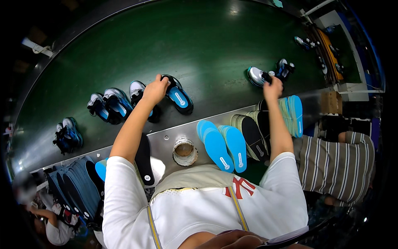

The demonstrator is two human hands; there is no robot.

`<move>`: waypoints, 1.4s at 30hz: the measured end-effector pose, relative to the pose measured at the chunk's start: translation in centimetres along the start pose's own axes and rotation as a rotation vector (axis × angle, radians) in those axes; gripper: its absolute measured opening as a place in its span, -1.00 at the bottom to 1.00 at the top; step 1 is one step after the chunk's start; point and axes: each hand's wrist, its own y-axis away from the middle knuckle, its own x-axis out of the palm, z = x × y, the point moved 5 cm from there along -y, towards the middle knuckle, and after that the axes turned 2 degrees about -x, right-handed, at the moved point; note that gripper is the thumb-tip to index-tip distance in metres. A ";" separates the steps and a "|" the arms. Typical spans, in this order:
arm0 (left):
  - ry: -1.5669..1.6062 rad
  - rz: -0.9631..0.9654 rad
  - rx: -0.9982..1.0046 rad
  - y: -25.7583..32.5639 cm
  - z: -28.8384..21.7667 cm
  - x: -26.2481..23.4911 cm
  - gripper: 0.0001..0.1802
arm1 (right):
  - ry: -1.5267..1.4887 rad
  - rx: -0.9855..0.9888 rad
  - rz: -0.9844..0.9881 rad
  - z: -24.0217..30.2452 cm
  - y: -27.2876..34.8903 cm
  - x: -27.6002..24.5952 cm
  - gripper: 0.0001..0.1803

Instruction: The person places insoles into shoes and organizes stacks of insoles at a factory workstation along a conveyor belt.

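My left hand (156,89) is closed in a pinch at the black upper edge of a sneaker (179,97), which lies on the green belt with a blue insole showing inside. Just left of that hand, a silver sneaker (137,88) is partly covered by my wrist. Farther right, my right hand (273,88) has its fingers closed at the dark opening of a silver-and-black sneaker (256,76); the fingertips are partly hidden. Below my hands, blue insoles (215,145) and black insoles (252,139) lie in stacks along the metal ledge.
A crusted pot (185,152) stands on the metal ledge (166,143) before me. More sneakers (68,133) sit on the green belt (199,50) at left and far right. Dark blue insoles (78,186) are stacked at left. A person in a striped shirt (336,166) is at right.
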 end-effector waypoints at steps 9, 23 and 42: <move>1.278 -0.287 -0.479 1.0 4.8 -4.8 -0.83 | 0.245 0.306 0.708 -10.2 0.2 3.2 -0.41; 1.802 0.112 -0.417 1.3 -3.5 -2.5 -0.80 | -0.366 -0.409 0.476 11.3 5.4 4.6 -0.75; 0.161 0.005 -0.037 -5.0 -7.8 2.6 -0.52 | -0.135 -0.297 0.564 9.1 26.7 -12.2 -0.48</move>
